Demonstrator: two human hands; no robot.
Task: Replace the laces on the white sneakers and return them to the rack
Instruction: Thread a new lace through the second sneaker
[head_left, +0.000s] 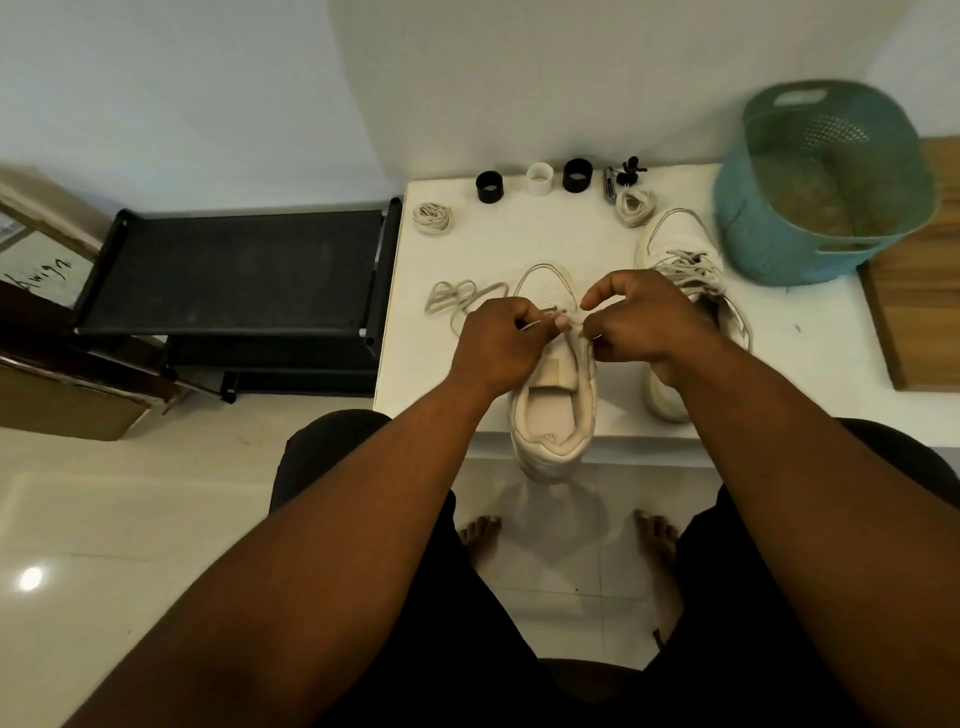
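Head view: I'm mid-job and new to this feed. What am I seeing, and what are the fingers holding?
There is no machine here. One wide-angle camera on a person's head looks down at two bare hands. The left hand and right hand pinch a lace over the near white sneaker, whose heel overhangs the white table. The second sneaker, still laced, lies to the right. Also on the table are a loose lace, two coiled lace bundles, three small rings and a teal basket. The black rack stands left of the table.
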